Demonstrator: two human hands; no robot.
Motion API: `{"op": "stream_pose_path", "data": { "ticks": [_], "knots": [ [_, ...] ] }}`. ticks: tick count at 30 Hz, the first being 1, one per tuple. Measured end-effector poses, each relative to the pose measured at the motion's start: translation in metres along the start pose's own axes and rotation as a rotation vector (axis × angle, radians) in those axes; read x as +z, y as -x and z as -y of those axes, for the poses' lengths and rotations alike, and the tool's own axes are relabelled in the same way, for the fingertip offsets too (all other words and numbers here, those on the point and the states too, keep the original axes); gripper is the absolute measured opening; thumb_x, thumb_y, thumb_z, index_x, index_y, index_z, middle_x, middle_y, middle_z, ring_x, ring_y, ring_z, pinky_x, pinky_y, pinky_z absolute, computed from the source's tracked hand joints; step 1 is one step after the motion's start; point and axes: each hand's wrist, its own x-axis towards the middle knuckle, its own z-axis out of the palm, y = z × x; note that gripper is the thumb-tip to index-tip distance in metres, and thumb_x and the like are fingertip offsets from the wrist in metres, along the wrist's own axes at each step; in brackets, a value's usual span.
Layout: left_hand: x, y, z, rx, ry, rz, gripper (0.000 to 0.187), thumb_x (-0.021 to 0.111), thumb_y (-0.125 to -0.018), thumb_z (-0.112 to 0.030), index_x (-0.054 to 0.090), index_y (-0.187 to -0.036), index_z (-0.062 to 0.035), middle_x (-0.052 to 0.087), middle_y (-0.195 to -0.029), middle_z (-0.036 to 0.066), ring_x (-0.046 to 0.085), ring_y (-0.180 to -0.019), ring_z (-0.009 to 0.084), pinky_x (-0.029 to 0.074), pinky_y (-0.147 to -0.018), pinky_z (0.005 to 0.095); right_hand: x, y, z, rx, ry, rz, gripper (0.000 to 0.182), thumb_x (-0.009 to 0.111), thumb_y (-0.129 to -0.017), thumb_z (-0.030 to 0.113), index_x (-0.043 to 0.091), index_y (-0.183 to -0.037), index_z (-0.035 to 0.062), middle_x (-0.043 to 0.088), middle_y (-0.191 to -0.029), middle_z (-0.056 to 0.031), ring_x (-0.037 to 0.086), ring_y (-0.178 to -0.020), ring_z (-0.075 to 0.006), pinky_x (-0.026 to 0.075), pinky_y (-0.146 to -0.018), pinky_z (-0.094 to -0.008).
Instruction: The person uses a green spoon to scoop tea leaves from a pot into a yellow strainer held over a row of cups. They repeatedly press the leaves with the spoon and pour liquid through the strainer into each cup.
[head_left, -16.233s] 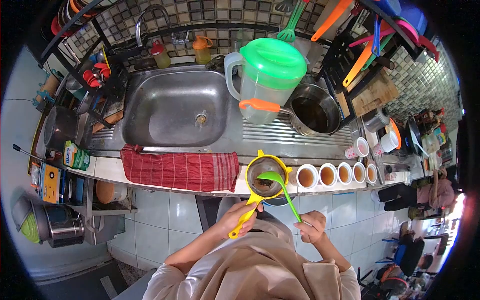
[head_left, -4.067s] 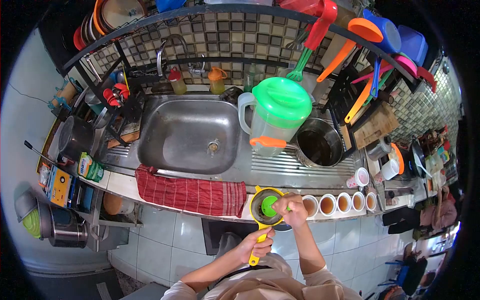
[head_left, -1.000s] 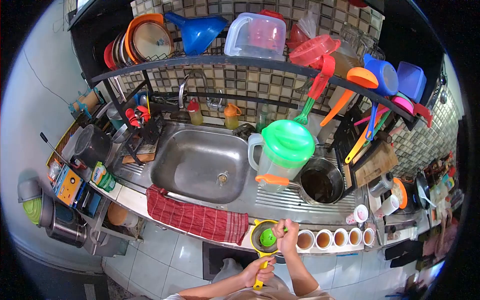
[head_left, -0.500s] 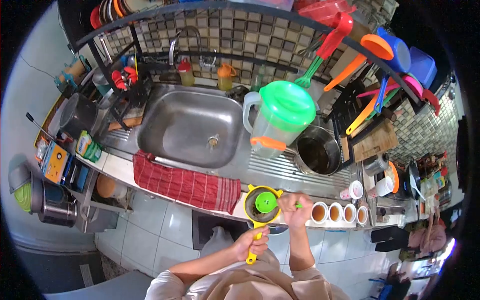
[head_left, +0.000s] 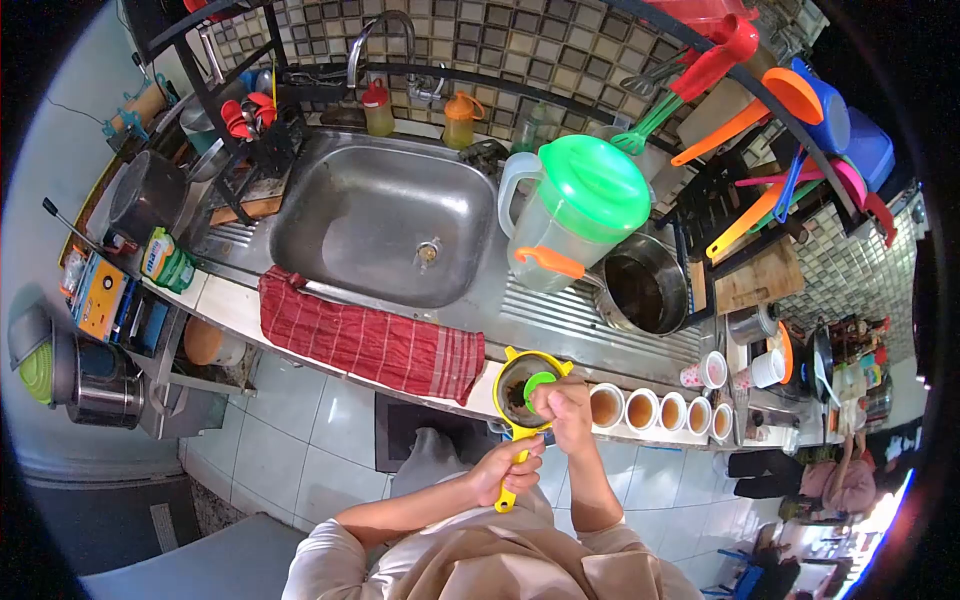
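Near the counter's front edge, a yellow strainer [head_left: 512,388] with dark residue in its mesh is held by the handle in my left hand [head_left: 504,470]. Closed fingers of my right hand [head_left: 566,410] grip a green scoop [head_left: 538,384], whose bowl sits over the strainer's right side. Right beside my right hand stands a row of several white cups [head_left: 642,410] with brown liquid inside. What lies under the strainer is mostly hidden.
A steel sink [head_left: 385,225] is at the back left, with a red cloth [head_left: 370,340] over the front edge. A green-lidded pitcher [head_left: 575,205] and a steel pot [head_left: 640,285] stand behind the cups. Another person [head_left: 850,480] is at the far right.
The view has shifted slightly. One more filled cup shows beside my right hand. The scoop has turned and is now more covered by my right hand, which has moved left with it.
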Motion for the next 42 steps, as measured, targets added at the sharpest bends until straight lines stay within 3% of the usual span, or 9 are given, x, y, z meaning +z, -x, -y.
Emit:
{"op": "stream_pose_path", "data": {
  "ticks": [11, 18, 20, 24, 27, 32, 33, 38, 42],
  "knots": [
    [0.004, 0.003, -0.003, 0.004, -0.006, 0.016, 0.026, 0.041, -0.088, -0.031, 0.038, -0.068, -0.0147, 0.025, -0.045, -0.007, 0.023, -0.036, 0.0029, 0.018, -0.032, 0.0164, -0.012, 0.002, 0.008, -0.217, 0.04, 0.008, 0.051, 0.036, -0.081, 0.039, 0.029, -0.043, 0.0054, 0.028, -0.04, -0.0028, 0.025, -0.034, -0.0148, 0.018, -0.037, -0.028],
    [-0.009, -0.001, 0.008, 0.058, -0.016, -0.065, 0.022, 0.039, -0.087, -0.029, 0.04, -0.07, -0.0148, 0.029, -0.049, -0.007, 0.027, -0.037, 0.0019, 0.018, -0.033, 0.0156, -0.01, 0.013, 0.009, -0.522, 0.459, 0.589, 0.016, 0.046, -0.065, 0.021, 0.05, -0.062, 0.0061, 0.046, -0.056, -0.0042, 0.044, -0.049, -0.0215, 0.031, -0.045, -0.0334],
    [0.001, 0.001, 0.007, 0.098, -0.042, -0.28, 0.019, 0.038, -0.087, -0.026, 0.044, -0.074, -0.0136, 0.036, -0.053, -0.006, 0.033, -0.039, 0.0021, 0.022, -0.034, 0.0158, -0.01, 0.017, 0.006, -0.513, 0.491, 0.636, 0.014, 0.048, -0.064, 0.021, 0.051, -0.062, 0.0069, 0.046, -0.056, -0.0041, 0.043, -0.049, -0.0215, 0.031, -0.045, -0.0331],
    [-0.003, -0.001, 0.011, 0.12, -0.102, -0.267, 0.016, 0.04, -0.086, -0.025, 0.048, -0.08, -0.0122, 0.042, -0.057, -0.005, 0.035, -0.039, 0.002, 0.026, -0.034, 0.0164, -0.005, 0.024, -0.009, -0.501, 0.541, 0.64, 0.011, 0.052, -0.057, 0.019, 0.051, -0.061, 0.0087, 0.048, -0.056, -0.0043, 0.043, -0.048, -0.0217, 0.031, -0.045, -0.0326],
    [-0.031, -0.009, 0.029, 0.164, -0.022, -0.357, 0.023, 0.039, -0.085, -0.025, 0.049, -0.099, -0.0094, 0.054, -0.085, 0.003, 0.055, -0.07, 0.0089, 0.046, -0.057, 0.0234, 0.002, 0.028, -0.02, -0.522, 0.519, 0.638, 0.011, 0.053, -0.055, 0.018, 0.05, -0.059, 0.0084, 0.048, -0.055, -0.0048, 0.043, -0.047, -0.0218, 0.031, -0.045, -0.0324],
    [-0.155, -0.055, 0.053, 0.827, -1.346, 0.039, 0.036, 0.056, -0.068, -0.011, 0.05, -0.104, -0.014, 0.051, -0.103, 0.005, 0.048, -0.102, 0.0148, 0.042, -0.084, 0.0281, 0.003, 0.028, -0.017, -0.524, 0.385, 0.596, 0.011, 0.051, -0.056, 0.017, 0.046, -0.056, 0.0074, 0.045, -0.052, -0.0057, 0.042, -0.046, -0.0228, 0.03, -0.044, -0.0328],
    [-0.131, -0.046, 0.044, 0.827, -1.345, 0.039, 0.036, 0.056, -0.068, -0.011, 0.05, -0.104, -0.014, 0.051, -0.103, 0.005, 0.048, -0.102, 0.0148, 0.042, -0.084, 0.0281, -0.001, 0.027, -0.016, -0.518, 0.359, 0.605, 0.012, 0.05, -0.057, 0.018, 0.045, -0.055, 0.0071, 0.044, -0.052, -0.0059, 0.041, -0.046, -0.0233, 0.029, -0.043, -0.033],
    [0.002, 0.004, 0.004, 0.073, -0.072, -0.147, 0.017, 0.041, -0.086, -0.024, 0.05, -0.09, -0.0107, 0.05, -0.068, -0.002, 0.046, -0.049, 0.0035, 0.037, -0.042, 0.0181, -0.006, 0.03, -0.008, -0.534, 0.211, 0.563, 0.014, 0.046, -0.059, 0.018, 0.043, -0.053, 0.0061, 0.04, -0.05, -0.006, 0.04, -0.044, -0.0237, 0.029, -0.043, -0.0329],
    [0.001, 0.004, 0.008, 0.122, -0.056, -0.157, 0.023, 0.04, -0.086, -0.024, 0.048, -0.102, -0.0089, 0.053, -0.084, 0.001, 0.055, -0.07, 0.007, 0.046, -0.061, 0.0217, 0.004, 0.034, -0.005, -0.549, 0.174, 0.607, 0.015, 0.046, -0.059, 0.018, 0.046, -0.054, 0.0036, 0.039, -0.05, -0.0067, 0.041, -0.044, -0.0231, 0.031, -0.044, -0.032]
  ]
}}
